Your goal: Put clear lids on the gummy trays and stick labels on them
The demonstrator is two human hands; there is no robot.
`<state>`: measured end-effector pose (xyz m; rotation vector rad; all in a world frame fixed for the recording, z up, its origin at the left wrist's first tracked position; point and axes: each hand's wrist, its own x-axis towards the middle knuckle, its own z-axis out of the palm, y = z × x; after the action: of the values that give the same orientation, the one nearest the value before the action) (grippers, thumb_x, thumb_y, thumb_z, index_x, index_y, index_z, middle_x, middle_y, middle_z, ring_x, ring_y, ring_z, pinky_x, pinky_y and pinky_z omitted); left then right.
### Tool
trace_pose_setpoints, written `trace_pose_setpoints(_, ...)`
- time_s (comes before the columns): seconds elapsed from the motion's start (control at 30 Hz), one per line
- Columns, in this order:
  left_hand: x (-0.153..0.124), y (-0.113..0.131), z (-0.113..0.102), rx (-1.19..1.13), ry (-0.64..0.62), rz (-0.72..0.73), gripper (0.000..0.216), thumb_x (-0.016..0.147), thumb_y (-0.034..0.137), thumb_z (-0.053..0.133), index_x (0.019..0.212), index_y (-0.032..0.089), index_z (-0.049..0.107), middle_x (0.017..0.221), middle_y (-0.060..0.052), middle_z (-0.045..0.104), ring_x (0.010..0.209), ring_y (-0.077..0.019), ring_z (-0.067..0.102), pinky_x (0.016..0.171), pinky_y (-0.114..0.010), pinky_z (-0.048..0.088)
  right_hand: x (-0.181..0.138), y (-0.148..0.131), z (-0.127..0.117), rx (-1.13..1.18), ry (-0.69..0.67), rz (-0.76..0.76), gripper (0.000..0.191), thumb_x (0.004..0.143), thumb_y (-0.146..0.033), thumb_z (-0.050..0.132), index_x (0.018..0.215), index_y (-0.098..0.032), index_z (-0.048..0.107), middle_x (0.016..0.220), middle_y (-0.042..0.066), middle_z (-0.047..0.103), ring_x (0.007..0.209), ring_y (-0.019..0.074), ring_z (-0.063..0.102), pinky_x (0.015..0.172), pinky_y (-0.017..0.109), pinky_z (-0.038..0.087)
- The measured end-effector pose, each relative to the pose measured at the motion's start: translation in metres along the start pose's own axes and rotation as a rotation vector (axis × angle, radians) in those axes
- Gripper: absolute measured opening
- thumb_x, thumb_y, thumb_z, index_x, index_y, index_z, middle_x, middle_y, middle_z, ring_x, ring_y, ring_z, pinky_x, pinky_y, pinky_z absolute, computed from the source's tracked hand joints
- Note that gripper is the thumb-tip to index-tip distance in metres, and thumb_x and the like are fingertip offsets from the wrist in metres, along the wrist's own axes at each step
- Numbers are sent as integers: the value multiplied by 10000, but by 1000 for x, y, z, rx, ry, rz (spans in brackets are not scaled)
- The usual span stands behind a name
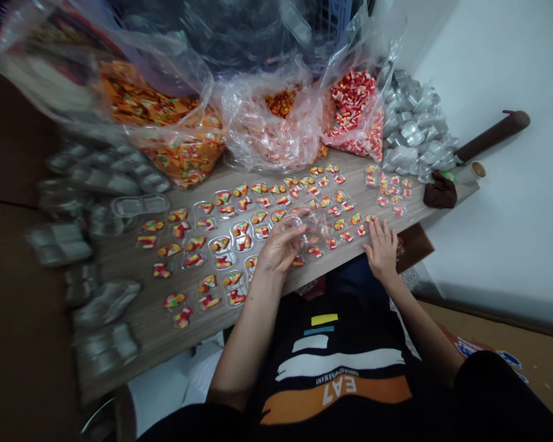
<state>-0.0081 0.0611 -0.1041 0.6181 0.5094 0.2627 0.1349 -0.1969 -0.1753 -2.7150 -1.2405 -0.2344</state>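
Note:
My left hand (pixel 281 245) is closed around several clear plastic lids or shells (pixel 311 224), held over the rows of filled trays. With its fingers stretched out, my right hand (pixel 382 248) rests at the table's front edge, its fingertips at a small filled tray (pixel 369 218). Clear two-part trays (pixel 221 252) stand in rows across the wooden table (pixel 152 325). In them lie small orange-and-green wedge pieces, round orange pieces and red-and-yellow pieces. The fingers of my left hand partly cover the trays behind.
Along the back are an open bag of orange pieces (pixel 166 123), a middle bag (pixel 271 129) and a bag of red-and-white pieces (pixel 357 110). Clear plastic containers (pixel 105 169) are heaped at left, more (pixel 415 123) at right. A brown roll (pixel 493 136) leans near a cup (pixel 477 170).

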Motion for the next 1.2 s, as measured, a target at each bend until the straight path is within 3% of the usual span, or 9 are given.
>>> trace_pose_setpoints(0.2,1,0,3,14,15,8,592,675,100,773,1249,210,682,1035,-57,753,714,-145,701,644,-262,627,4,9,-4,2,-32,-59,669,1041,-477,315,1625,-198,143,1644,113,327,1551,280,202,1227,548,151)
trace_pose_setpoints(0.47,1,1,8,24,22,9,451,679,112,774,1121,184,723,1071,-79,753,722,-148,703,635,-257,617,19,16,-7,28,-52,-33,592,1050,-435,316,1598,-221,249,1619,99,383,1527,257,285,1237,549,183)
trace_pose_setpoints(0.6,-2,1,9,22,10,14,370,680,120,780,1045,170,738,994,-69,757,719,-145,697,673,-272,622,26,21,-2,13,-13,-29,616,1047,-477,307,1572,-153,307,1595,145,411,1527,277,279,1236,551,197)
trace_pose_setpoints(0.8,-5,0,4,-3,43,-17,407,668,108,791,1069,150,733,911,-46,746,710,-147,702,666,-282,633,29,18,1,9,-21,-51,678,1045,-524,256,1604,-145,205,1650,161,293,1554,289,196,1235,578,154)
trace_pose_setpoints(1.03,4,-1,8,-16,30,-47,521,654,86,787,1165,163,714,852,-35,749,674,-154,703,611,-267,626,47,20,-5,21,-110,-121,666,1040,-547,250,1613,-215,178,1633,111,350,1545,268,233,1242,602,50)
trace_pose_setpoints(1.2,8,-1,13,-11,21,-60,525,673,82,768,1187,170,707,889,-42,758,693,-159,714,610,-260,621,56,25,-4,57,-153,-152,678,1037,-561,234,1614,-213,155,1656,106,300,1560,257,190,1249,587,78)
